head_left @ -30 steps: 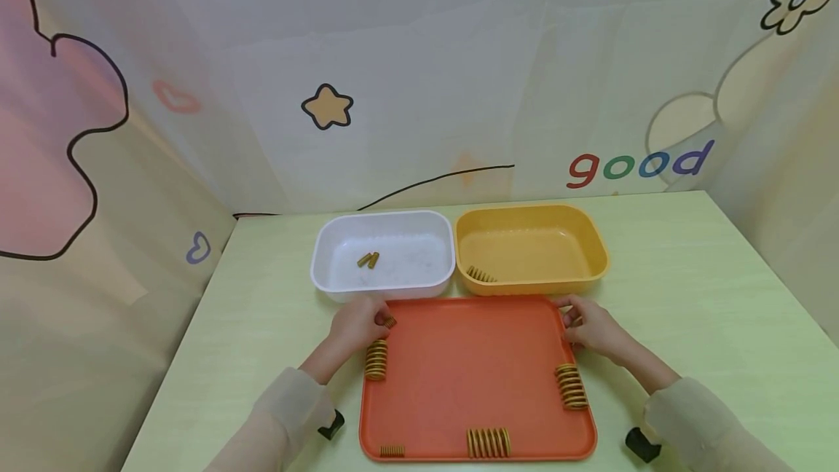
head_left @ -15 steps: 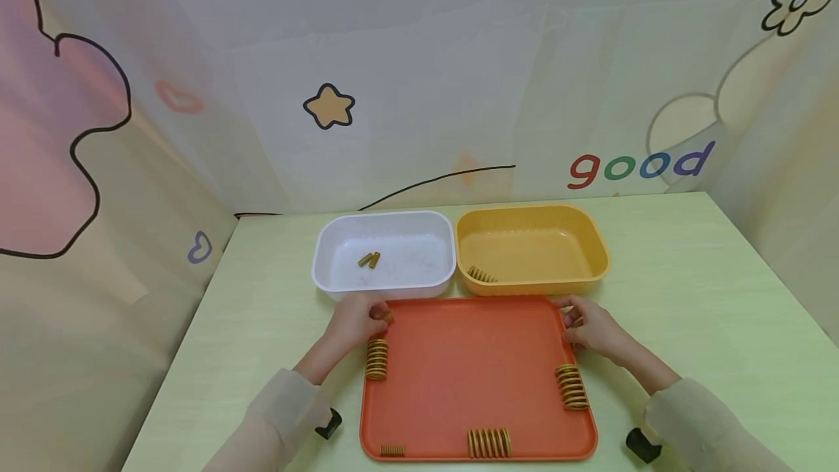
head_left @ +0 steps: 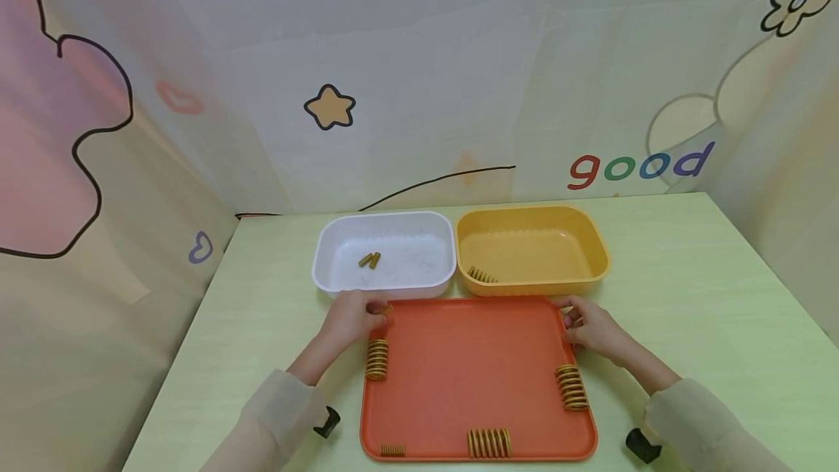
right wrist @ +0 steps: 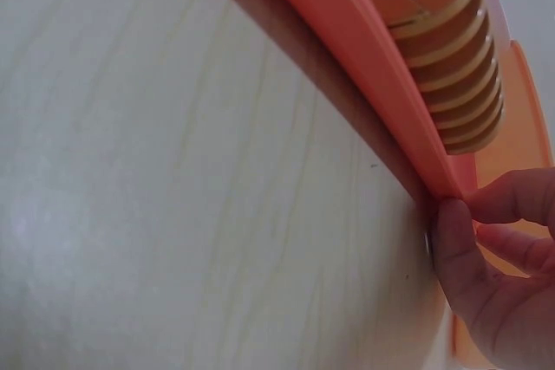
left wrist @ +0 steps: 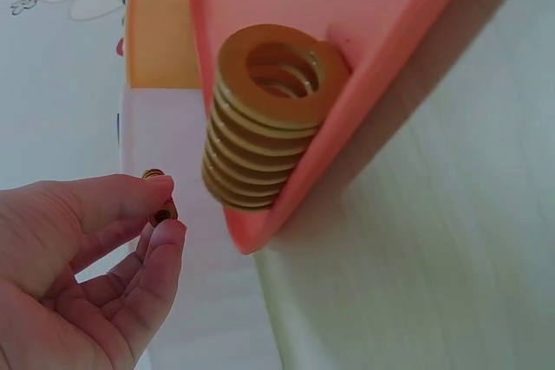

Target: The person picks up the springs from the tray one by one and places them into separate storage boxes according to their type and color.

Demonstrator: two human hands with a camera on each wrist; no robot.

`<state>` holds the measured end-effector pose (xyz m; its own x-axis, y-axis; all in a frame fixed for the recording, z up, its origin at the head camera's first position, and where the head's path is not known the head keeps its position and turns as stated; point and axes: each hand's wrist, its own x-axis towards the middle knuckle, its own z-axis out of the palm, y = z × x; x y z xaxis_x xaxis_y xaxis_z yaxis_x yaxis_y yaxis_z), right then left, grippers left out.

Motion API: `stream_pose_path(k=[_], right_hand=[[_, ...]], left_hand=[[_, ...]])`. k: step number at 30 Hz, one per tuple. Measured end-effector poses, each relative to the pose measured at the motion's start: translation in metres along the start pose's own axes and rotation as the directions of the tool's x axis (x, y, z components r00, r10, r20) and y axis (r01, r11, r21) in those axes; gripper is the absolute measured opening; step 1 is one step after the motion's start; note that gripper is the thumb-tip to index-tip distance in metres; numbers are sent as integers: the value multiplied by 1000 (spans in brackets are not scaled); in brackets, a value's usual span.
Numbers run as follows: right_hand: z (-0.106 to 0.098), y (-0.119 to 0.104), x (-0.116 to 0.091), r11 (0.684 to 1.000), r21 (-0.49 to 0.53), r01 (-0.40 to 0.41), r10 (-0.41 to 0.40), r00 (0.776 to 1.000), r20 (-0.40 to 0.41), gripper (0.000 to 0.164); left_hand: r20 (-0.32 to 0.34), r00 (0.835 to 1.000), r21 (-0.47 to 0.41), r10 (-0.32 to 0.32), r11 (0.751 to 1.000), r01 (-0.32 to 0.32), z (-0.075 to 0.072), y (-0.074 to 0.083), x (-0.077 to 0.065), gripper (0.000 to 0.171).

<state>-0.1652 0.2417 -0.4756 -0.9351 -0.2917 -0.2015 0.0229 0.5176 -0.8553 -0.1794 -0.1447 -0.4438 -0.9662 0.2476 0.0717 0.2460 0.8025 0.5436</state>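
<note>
Head view: we see a light green desk (head_left: 682,261) with a flat orange tray (head_left: 472,370) on it, and two hands at the tray's far corners. The left hand (head_left: 346,317) is by the far left corner. Its thumb and finger are close together and pinch a tiny gold spring (left wrist: 169,208), and we cannot tell if the spring touches the tray. The right hand (head_left: 593,326) is at the far right corner, and its thumb and finger squeeze the tray's rim.

Along the tray's left edge we see one big spring (head_left: 376,360) lying just beside the left hand. Another big spring (head_left: 572,387) lies along the right edge. A third big spring (head_left: 489,443) lies by the middle of the near edge, and a little spring (head_left: 392,451) is by the near left corner.

Behind the tray, near the desk's far edge, we find a white tub (head_left: 413,268) on the left and a yellow tub (head_left: 537,261) on the right, side by side. Two small springs (head_left: 375,261) lie in the white tub. One spring (head_left: 481,275) lies in the near left corner of the yellow tub.
</note>
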Motion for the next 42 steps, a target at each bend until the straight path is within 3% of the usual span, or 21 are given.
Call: stream_pose_path(k=[15,27,34,42], right_hand=[[-1,-1,2,1000,-4,7,-7,1000,-4,49],[-1,-2,3,1000,-21,13,-13,1000,-9,49],[-1,-1,2,1000,-14,13,-13,1000,-6,49],[-1,-2,0,1000,-19,1,-1,1000,-5,49]], left_hand=[[-32,999,26,-7,1000,8,-12,5,1,13],[-75,997,-7,-4,1000,4,-18,9,5,13],[-70,997,-29,-36,999,34,-18,10,6,13],[-124,992,-44,-37,999,32,-15,10,10,13]])
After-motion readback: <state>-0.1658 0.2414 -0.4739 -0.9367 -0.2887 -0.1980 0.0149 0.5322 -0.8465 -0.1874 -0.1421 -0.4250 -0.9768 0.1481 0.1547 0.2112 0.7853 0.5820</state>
